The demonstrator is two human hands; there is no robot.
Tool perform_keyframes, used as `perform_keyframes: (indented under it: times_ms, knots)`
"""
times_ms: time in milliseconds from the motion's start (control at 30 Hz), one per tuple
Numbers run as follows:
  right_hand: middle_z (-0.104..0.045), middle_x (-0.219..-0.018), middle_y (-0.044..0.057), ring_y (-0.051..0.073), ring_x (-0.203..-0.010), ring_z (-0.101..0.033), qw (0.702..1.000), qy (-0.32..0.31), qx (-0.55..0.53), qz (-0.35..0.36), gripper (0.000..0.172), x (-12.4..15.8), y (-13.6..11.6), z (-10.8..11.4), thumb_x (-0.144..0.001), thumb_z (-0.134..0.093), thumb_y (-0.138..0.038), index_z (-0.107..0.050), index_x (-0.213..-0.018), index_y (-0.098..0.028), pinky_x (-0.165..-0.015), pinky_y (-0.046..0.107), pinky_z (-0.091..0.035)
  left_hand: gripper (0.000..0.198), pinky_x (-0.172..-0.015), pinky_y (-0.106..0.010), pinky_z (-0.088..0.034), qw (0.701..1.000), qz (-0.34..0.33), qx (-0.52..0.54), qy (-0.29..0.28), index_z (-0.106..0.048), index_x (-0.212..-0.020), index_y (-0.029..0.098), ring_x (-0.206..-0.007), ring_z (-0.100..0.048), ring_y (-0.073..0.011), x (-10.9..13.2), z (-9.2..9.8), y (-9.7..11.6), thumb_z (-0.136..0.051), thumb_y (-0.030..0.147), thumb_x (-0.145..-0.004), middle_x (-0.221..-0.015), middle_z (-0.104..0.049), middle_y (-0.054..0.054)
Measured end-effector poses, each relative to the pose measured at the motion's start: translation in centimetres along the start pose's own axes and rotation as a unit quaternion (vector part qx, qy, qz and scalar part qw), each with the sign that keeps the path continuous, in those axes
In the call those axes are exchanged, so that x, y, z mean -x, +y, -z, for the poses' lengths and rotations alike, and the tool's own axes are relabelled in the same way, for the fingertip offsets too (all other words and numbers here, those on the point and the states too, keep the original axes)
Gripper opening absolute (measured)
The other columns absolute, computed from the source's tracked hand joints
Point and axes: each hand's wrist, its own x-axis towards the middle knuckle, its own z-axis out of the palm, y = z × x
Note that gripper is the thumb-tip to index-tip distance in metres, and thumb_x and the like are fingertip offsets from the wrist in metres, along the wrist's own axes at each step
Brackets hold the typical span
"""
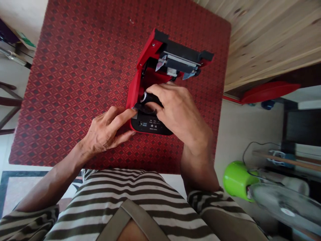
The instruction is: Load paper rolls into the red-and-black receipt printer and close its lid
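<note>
A red and black machine, which looks like a label printer (133, 87), sits on the table with its lid (180, 50) raised. Under the lid hang a dark roller and metal parts. My right hand (182, 107) reaches into the open body, thumb and fingers closed around a black roll (151, 97) with a pale ring at its left end. A loose black strip shows below the roll, and the fingers hide the roll's right part. My left hand (107, 129) grips the printer's front left corner, index finger on the top edge and thumb low at the front.
The table (82, 67) has a red patterned cover. Wooden planks (271, 40) rise on the right. Beyond the table's right edge are a green bucket (237, 179), a fan (288, 207), a cable and a red rounded object (271, 91). A chair (10, 102) stands at left.
</note>
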Motion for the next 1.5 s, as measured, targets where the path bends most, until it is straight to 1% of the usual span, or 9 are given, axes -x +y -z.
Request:
perform_keyframes:
  times_ms: [133,267,367,667,933,1133,1233,1367,1500]
  knots:
    - [-0.075,-0.090,0.005,0.027,-0.092,-0.069,0.999,-0.009,-0.023,0.022,0.010,-1.2,0.9,-0.1,-0.099,-0.072,-0.024,-0.069,-0.089,-0.025,-0.088,0.042,-0.052,0.063,-0.078,-0.031,-0.068,1.000,-0.004,-0.007,0.000,-0.040,-0.160,0.026,-0.095,-0.075,-0.0187,0.1,0.0,0.0,-0.064,0.047,-0.106,-0.118,-0.071,-0.008]
    - [-0.075,-0.095,0.005,0.025,-0.087,-0.068,0.998,-0.035,0.057,0.006,0.017,-2.1,1.0,-0.3,-0.093,-0.074,-0.015,-0.067,-0.081,-0.023,-0.080,0.039,-0.050,0.062,-0.076,-0.030,-0.067,1.000,-0.005,-0.010,0.001,-0.039,-0.160,0.027,-0.093,-0.075,-0.0186,0.0,0.0,0.0,-0.062,0.048,-0.106,-0.118,-0.072,-0.008]
    - [-0.075,-0.092,0.004,0.026,-0.089,-0.068,0.997,-0.038,0.059,0.016,0.020,-2.5,1.2,-0.5,-0.092,-0.077,-0.018,-0.066,-0.077,-0.025,-0.080,0.039,-0.050,0.060,-0.075,-0.031,-0.068,1.000,-0.007,-0.007,0.000,-0.039,-0.159,0.026,-0.093,-0.075,-0.0191,-0.1,0.2,0.1,-0.061,0.047,-0.107,-0.118,-0.072,-0.008]
    - [-0.077,-0.096,0.008,0.031,-0.105,-0.072,0.998,-0.016,0.052,0.040,0.014,-1.8,1.9,-0.9,-0.103,-0.065,-0.033,-0.074,-0.098,-0.023,-0.091,0.045,-0.056,0.058,-0.074,-0.031,-0.068,1.000,0.002,-0.010,-0.006,-0.042,-0.157,0.027,-0.090,-0.075,-0.0183,0.0,0.0,0.0,-0.059,0.051,-0.108,-0.115,-0.072,-0.007]
    - [-0.079,-0.098,0.008,0.030,-0.095,-0.074,0.989,-0.061,0.134,-0.018,0.005,-2.4,0.7,-0.4,-0.094,-0.072,-0.018,-0.074,-0.091,-0.022,-0.082,0.042,-0.055,0.064,-0.077,-0.030,-0.067,1.000,0.000,0.006,-0.004,-0.042,-0.160,0.025,-0.096,-0.075,-0.0198,0.0,0.0,-0.1,-0.065,0.048,-0.105,-0.120,-0.072,-0.009]
    - [-0.077,-0.098,0.008,0.031,-0.104,-0.072,0.998,-0.004,0.052,0.026,0.010,-2.1,2.1,-1.3,-0.101,-0.069,-0.029,-0.074,-0.095,-0.023,-0.094,0.046,-0.056,0.063,-0.074,-0.029,-0.066,1.000,-0.009,-0.001,0.002,-0.042,-0.159,0.025,-0.093,-0.075,-0.0187,-0.1,0.0,-0.1,-0.065,0.048,-0.105,-0.122,-0.073,-0.009]
    - [-0.077,-0.099,0.008,0.032,-0.106,-0.072,0.999,-0.007,0.035,0.019,0.011,-2.1,2.3,-1.5,-0.102,-0.069,-0.030,-0.074,-0.095,-0.023,-0.097,0.047,-0.055,0.059,-0.077,-0.029,-0.067,1.000,-0.009,-0.010,-0.002,-0.044,-0.157,0.025,-0.094,-0.076,-0.0182,-0.1,0.0,-0.2,-0.061,0.050,-0.107,-0.122,-0.073,-0.009]
    - [-0.078,-0.099,0.009,0.030,-0.100,-0.072,1.000,-0.006,0.017,0.021,0.009,-1.8,1.9,-0.9,-0.101,-0.071,-0.027,-0.075,-0.095,-0.023,-0.096,0.045,-0.055,0.058,-0.079,-0.030,-0.067,1.000,0.000,-0.014,-0.005,-0.045,-0.155,0.025,-0.096,-0.076,-0.0187,0.0,-0.1,-0.1,-0.061,0.052,-0.107,-0.121,-0.073,-0.008]
    - [-0.081,-0.106,0.008,0.028,-0.103,-0.074,0.998,0.037,-0.031,0.038,0.017,-0.2,1.2,0.6,-0.107,-0.062,-0.031,-0.078,-0.110,-0.024,-0.098,0.045,-0.056,0.059,-0.077,-0.029,-0.065,1.000,0.002,-0.008,-0.007,-0.045,-0.155,0.025,-0.091,-0.074,-0.0180,0.0,-0.1,-0.2,-0.062,0.052,-0.106,-0.118,-0.073,-0.007]
